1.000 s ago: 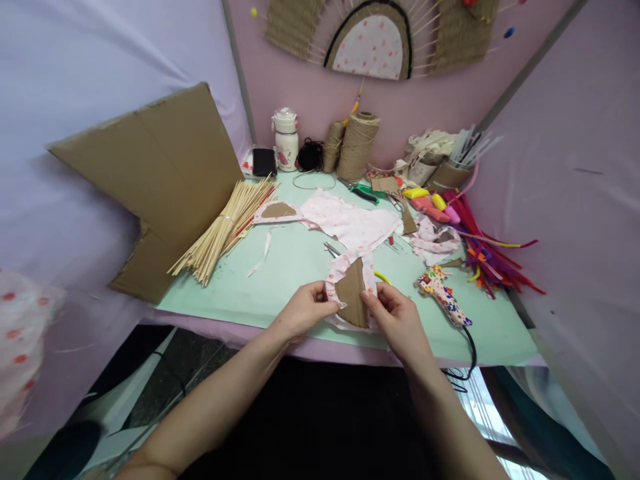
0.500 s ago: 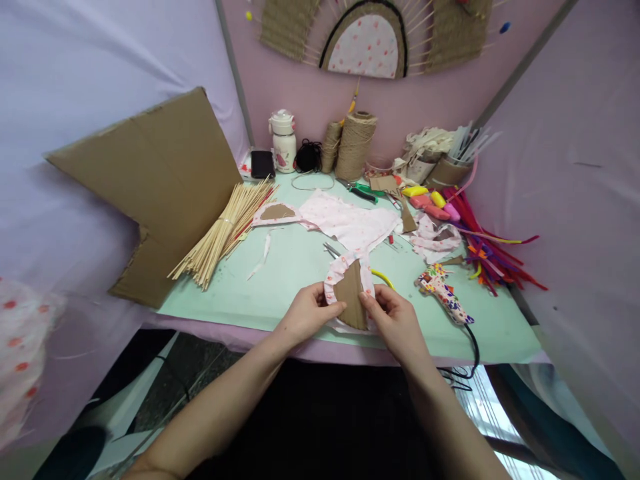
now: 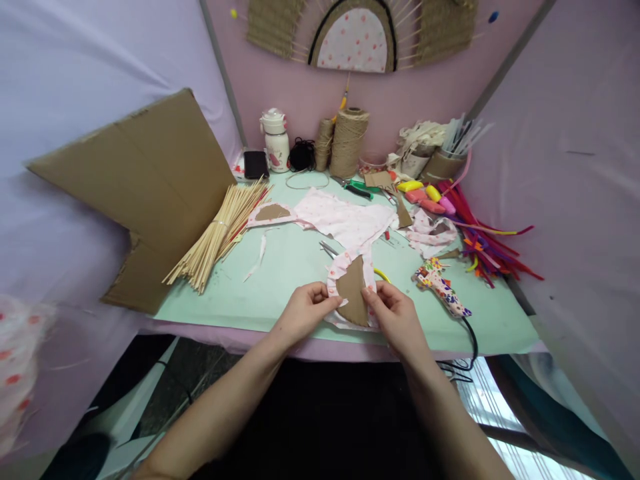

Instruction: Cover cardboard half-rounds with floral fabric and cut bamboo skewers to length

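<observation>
Pinching fabric-edged cardboard [image 3: 353, 297], both hands [image 3: 305, 310] curl nearly closed.

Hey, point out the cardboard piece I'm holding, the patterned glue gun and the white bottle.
Cardboard piece [image 3: 353, 291], head view: middle of its bare brown face.
Patterned glue gun [image 3: 444, 292], head view: upper part of its handle.
White bottle [image 3: 277, 148], head view: front of its body.
</observation>
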Available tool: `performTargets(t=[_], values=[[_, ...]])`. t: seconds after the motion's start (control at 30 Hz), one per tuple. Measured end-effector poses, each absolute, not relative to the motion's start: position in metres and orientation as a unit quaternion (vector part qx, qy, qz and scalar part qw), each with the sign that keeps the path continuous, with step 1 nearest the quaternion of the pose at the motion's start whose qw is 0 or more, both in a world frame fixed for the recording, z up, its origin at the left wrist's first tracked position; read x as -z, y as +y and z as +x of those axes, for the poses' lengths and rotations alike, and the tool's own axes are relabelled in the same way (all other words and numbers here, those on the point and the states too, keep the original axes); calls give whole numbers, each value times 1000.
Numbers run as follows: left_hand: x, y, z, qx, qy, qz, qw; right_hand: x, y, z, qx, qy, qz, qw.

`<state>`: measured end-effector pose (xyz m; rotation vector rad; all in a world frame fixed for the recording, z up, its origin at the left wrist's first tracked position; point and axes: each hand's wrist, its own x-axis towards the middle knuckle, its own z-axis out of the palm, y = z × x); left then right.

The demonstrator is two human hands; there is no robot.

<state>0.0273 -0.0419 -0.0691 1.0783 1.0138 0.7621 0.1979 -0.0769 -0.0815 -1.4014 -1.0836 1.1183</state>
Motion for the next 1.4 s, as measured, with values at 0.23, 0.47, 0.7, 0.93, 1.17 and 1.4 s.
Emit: performTargets(t=[0.23,0.47,0.7,0.93,1.17,1.4], values=[[78,-44,27,-334,442,502,664,78,-82,198,-441,-486,-586,475],[71,-41,24,-334,428,464,700,82,-80,193,-458,-454,-586,491],[74,-43,31,-355,449,487,659,80,-81,189,-460,-458,-575,499],[77,-36,21,-360,410,400,736,87,-78,194,-484,-429,-580,496],[63,-28,10,-220,259,204,918,83,-76,199,-572,-401,-548,460],[71,-31,20,-243,184,138,942,74,-74,206,-435,-543,-596,400]])
